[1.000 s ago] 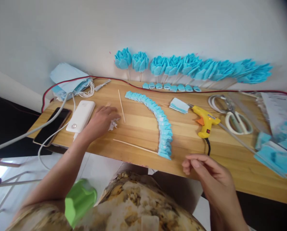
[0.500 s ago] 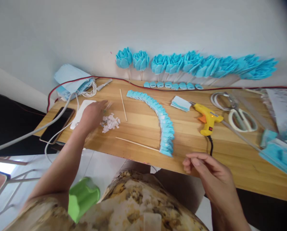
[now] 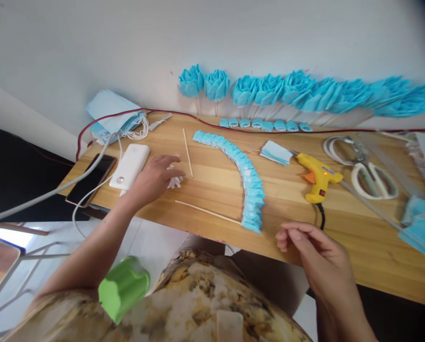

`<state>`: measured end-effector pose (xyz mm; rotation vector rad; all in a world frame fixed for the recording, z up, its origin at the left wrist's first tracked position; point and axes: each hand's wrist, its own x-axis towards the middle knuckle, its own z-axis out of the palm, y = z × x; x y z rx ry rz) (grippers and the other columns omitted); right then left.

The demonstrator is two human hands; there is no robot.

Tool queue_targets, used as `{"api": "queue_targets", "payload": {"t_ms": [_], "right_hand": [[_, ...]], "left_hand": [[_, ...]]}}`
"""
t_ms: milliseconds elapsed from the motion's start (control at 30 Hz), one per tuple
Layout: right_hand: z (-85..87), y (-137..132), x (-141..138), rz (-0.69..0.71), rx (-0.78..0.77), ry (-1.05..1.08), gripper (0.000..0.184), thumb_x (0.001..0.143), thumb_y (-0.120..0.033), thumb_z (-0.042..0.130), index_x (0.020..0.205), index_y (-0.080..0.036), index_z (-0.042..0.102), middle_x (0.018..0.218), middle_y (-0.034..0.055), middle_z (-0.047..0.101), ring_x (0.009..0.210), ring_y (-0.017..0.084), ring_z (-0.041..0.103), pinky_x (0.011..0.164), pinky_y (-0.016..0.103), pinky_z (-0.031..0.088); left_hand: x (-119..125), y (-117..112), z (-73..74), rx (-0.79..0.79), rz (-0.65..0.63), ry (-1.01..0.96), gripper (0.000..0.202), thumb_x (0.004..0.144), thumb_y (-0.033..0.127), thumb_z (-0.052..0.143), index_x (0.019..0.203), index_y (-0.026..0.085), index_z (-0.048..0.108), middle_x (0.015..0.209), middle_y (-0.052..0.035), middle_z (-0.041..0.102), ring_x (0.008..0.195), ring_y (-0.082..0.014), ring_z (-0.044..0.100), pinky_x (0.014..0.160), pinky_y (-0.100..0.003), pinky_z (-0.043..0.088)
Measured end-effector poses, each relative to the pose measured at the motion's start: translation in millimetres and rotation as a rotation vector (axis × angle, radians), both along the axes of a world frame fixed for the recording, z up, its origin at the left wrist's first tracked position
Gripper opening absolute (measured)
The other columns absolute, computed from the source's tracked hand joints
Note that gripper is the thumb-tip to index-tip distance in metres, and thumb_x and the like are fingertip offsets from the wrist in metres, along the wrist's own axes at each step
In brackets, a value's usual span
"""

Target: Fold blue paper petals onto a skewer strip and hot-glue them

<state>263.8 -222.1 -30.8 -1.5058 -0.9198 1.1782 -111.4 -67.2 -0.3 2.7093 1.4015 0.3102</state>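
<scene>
My left hand [image 3: 159, 176] is over a small pile of white scraps [image 3: 176, 181], its fingers spread and partly covering the pile. Nothing shows in its grasp. My right hand [image 3: 312, 247] hovers at the table's front edge, fingers loosely curled and thumb against them, with nothing visible inside. Between the hands, overlapping folded light-blue pieces [image 3: 252, 183] form a curved row. One thin wooden stick [image 3: 208, 212] reaches the row's near end; another stick [image 3: 188, 153] lies beyond my left hand.
A yellow glue gun [image 3: 317, 178], folded blue-white pieces [image 3: 275, 153] and white-handled scissors [image 3: 372, 181] lie right. Blue flowers [image 3: 217, 85] on sticks lean on the wall above small blue rolls [image 3: 257, 123]. A white power bank [image 3: 130, 166] and phone [image 3: 91, 180] sit left; cables cross there.
My left hand has moved right, from beside the power bank to over the white scraps, uncovering the power bank. My right hand keeps its curled pose. The view has shifted slightly.
</scene>
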Motion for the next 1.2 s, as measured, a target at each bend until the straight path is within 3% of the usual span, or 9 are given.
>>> {"api": "queue_targets", "payload": {"t_ms": [200, 400, 567, 733, 867, 933, 1067, 1133, 1200], "right_hand": [[-2.7, 0, 2, 0.01, -0.01, -0.016, 0.019, 0.085, -0.042, 0.077, 0.09, -0.023, 0.078, 0.077, 0.0038, 0.073, 0.063, 0.015, 0.066, 0.062, 0.026, 0.059], [-3.5, 4, 1, 0.032, 0.023, 0.0, 0.019, 0.085, -0.042, 0.078, 0.09, -0.024, 0.078, 0.074, 0.0021, 0.073, 0.061, 0.013, 0.065, 0.059, 0.023, 0.058], [-2.5, 7, 1, 0.022, 0.041, 0.003, 0.019, 0.084, -0.043, 0.079, 0.09, -0.025, 0.079, 0.074, 0.0017, 0.074, 0.061, 0.012, 0.065, 0.059, 0.021, 0.058], [-9.9, 6, 6, 0.002, 0.002, -0.019, 0.02, 0.083, -0.043, 0.08, 0.091, -0.025, 0.078, 0.074, 0.0017, 0.074, 0.061, 0.012, 0.065, 0.06, 0.021, 0.058], [-13.9, 7, 7, -0.011, -0.024, -0.016, 0.022, 0.082, -0.044, 0.081, 0.091, -0.024, 0.078, 0.076, 0.0025, 0.074, 0.062, 0.012, 0.066, 0.06, 0.021, 0.059], [-14.8, 7, 7, -0.013, -0.028, -0.019, 0.022, 0.082, -0.044, 0.081, 0.091, -0.024, 0.078, 0.076, 0.0029, 0.074, 0.063, 0.013, 0.067, 0.061, 0.021, 0.059], [-17.2, 7, 10, -0.017, -0.02, -0.032, 0.021, 0.082, -0.044, 0.08, 0.091, -0.024, 0.078, 0.077, 0.003, 0.074, 0.065, 0.013, 0.067, 0.062, 0.021, 0.06], [-18.0, 6, 10, -0.012, -0.016, -0.034, 0.022, 0.082, -0.044, 0.08, 0.091, -0.024, 0.079, 0.077, 0.0032, 0.074, 0.066, 0.014, 0.068, 0.063, 0.022, 0.06], [-17.7, 7, 9, -0.005, -0.016, -0.043, 0.023, 0.082, -0.045, 0.08, 0.091, -0.024, 0.079, 0.077, 0.0036, 0.075, 0.066, 0.014, 0.068, 0.063, 0.022, 0.06]], "left_hand": [[-4, 5, -3.1, -0.023, 0.031, -0.046, 0.041, 0.082, 0.005, 0.041, 0.093, 0.017, 0.078, 0.127, -0.014, 0.065, 0.118, -0.0295, 0.061, 0.102, -0.046, 0.049], [-1, 13, 0.5, 0.11, 0.108, -0.207, 0.033, 0.091, 0.013, 0.041, 0.102, 0.015, 0.073, 0.119, -0.0134, 0.068, 0.111, -0.0273, 0.064, 0.096, -0.043, 0.051], [5, 14, 5.5, 0.093, 0.146, -0.216, 0.021, 0.093, 0.026, 0.049, 0.097, 0.018, 0.068, 0.107, -0.0105, 0.07, 0.101, -0.0263, 0.065, 0.092, -0.041, 0.049], [-9, 9, 16.8, -0.055, 0.352, -0.283, 0.026, 0.086, 0.046, 0.059, 0.081, 0.02, 0.061, 0.09, -0.0055, 0.068, 0.088, -0.0232, 0.063, 0.083, -0.035, 0.047], [-17, 4, 19.1, -0.196, 0.524, -0.282, 0.022, 0.081, 0.043, 0.06, 0.079, 0.021, 0.062, 0.082, -0.0019, 0.069, 0.079, -0.0203, 0.063, 0.076, -0.031, 0.047], [-20, 2, 18.9, -0.247, 0.534, -0.275, 0.022, 0.079, 0.041, 0.063, 0.09, 0.022, 0.068, 0.086, -0.0012, 0.072, 0.081, -0.0205, 0.064, 0.078, -0.03, 0.047], [-23, 1, 20.1, -0.289, 0.481, -0.318, 0.041, 0.084, 0.042, 0.059, 0.119, 0.024, 0.069, 0.096, -0.0018, 0.077, 0.09, -0.0221, 0.067, 0.087, -0.032, 0.048], [-20, 2, 21.2, -0.245, 0.479, -0.315, 0.04, 0.086, 0.043, 0.056, 0.117, 0.023, 0.071, 0.093, -0.0024, 0.077, 0.086, -0.022, 0.067, 0.084, -0.032, 0.047], [-12, 7, 21.8, -0.166, 0.462, -0.265, 0.035, 0.089, 0.046, 0.053, 0.102, 0.022, 0.075, 0.086, -0.0038, 0.076, 0.078, -0.021, 0.065, 0.076, -0.031, 0.045]]}}
